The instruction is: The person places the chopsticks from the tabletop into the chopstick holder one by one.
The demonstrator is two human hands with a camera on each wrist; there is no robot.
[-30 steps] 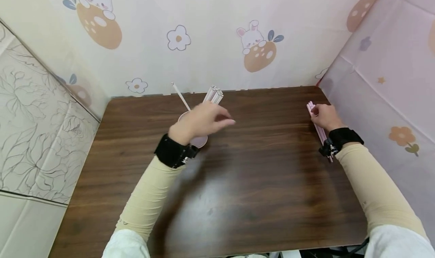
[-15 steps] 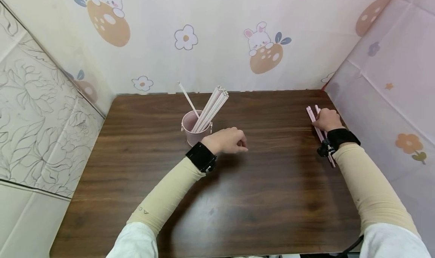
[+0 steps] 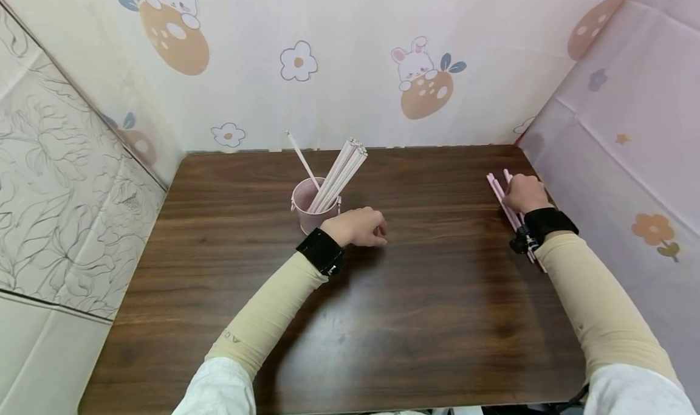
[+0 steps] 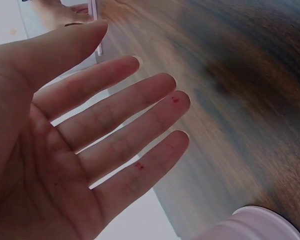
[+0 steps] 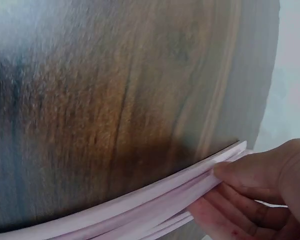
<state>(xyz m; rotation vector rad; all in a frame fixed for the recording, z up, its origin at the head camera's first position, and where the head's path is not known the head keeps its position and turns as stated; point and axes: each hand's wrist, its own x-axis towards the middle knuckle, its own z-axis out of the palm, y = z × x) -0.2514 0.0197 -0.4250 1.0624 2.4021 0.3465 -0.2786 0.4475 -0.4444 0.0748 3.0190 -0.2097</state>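
Note:
At the table's right side, my right hand (image 3: 525,194) pinches one of several thin pink sticks (image 3: 502,201). In the right wrist view its thumb (image 5: 240,172) lies on top of a pink stick (image 5: 190,191), with the fingers under it; other sticks lie alongside. My left hand (image 3: 358,226) is held above the middle of the table, just in front of the pink bucket (image 3: 316,220). The left wrist view shows that palm (image 4: 90,145) with fingers extended and nothing in them. Pale sticks (image 3: 341,175) lean in a bundle inside the bucket, and one single stick (image 3: 302,158) tilts left.
The dark wooden table (image 3: 415,318) meets a patterned wall cloth (image 3: 350,99) at the back. A second cloth (image 3: 629,178) rises close beside the right hand. Patterned panels (image 3: 54,160) stand along the left.
My left hand has moved from over the bucket to in front of it, uncovering the bucket. The pink sticks under my right hand have spread apart slightly, some shifting left.

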